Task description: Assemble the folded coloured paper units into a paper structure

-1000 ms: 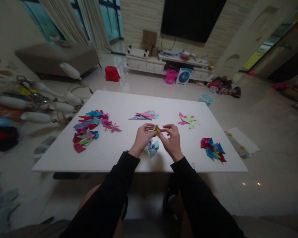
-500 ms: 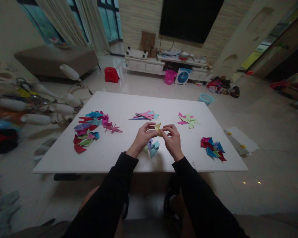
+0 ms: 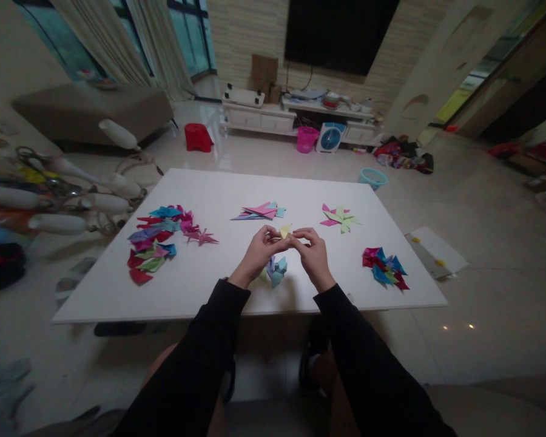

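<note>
Both my hands are raised just above the white table [image 3: 218, 188], pinching one small folded yellow paper piece [image 3: 285, 230] between them. My left hand [image 3: 259, 252] grips it from the left with closed fingers, and my right hand [image 3: 313, 252] grips it from the right. A small cluster of blue and purple folded pieces [image 3: 275, 271] lies on the table right under my hands.
A big heap of coloured folded papers [image 3: 157, 243] lies on the left, flat pink and blue sheets [image 3: 259, 211] at the middle back, green and pink pieces [image 3: 339, 217] back right, red and blue pieces [image 3: 384, 267] right. A rack with white handles [image 3: 68, 194] stands left of the table.
My hands have drawn closer together around the yellow piece, and its tip now points upward. The view has shifted slightly.
</note>
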The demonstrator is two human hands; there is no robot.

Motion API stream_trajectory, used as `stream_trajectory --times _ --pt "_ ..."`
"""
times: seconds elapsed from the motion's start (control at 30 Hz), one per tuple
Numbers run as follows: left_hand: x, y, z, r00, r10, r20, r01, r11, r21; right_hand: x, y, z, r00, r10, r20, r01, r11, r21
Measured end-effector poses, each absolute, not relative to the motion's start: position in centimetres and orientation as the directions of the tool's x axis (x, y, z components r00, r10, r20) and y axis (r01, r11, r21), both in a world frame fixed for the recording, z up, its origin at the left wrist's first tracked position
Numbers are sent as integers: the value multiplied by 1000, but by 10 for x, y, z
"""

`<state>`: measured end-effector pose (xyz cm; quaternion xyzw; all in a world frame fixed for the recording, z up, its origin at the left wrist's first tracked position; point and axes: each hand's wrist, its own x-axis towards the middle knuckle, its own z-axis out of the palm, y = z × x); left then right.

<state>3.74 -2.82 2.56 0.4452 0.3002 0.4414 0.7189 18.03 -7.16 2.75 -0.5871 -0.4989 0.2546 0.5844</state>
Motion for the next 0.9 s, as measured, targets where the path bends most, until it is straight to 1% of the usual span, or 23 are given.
stream_trajectory --times 0.17,0.3,0.47,0.6,0.8,0.9 --pt "33 -29 29 445 895 -17 -263 149 953 182 -73 27 383 883 272 301 158 -940" --pt "32 -28 29 432 902 -4 -216 107 971 183 -72 29 393 876 280 328 151 -933" --pt "33 -23 24 390 915 103 -119 -61 991 187 -70 28 396 861 319 439 128 -889" --pt "34 -22 21 387 906 170 -85 -149 985 190 -67 24 387 857 342 470 136 -872" --pt "35 -26 20 397 897 193 -81 -175 981 188 -70 25 387 840 381 499 156 -852" --pt "34 -28 21 395 898 195 -77 -179 981 186 -71 27 389 844 370 496 147 -856"
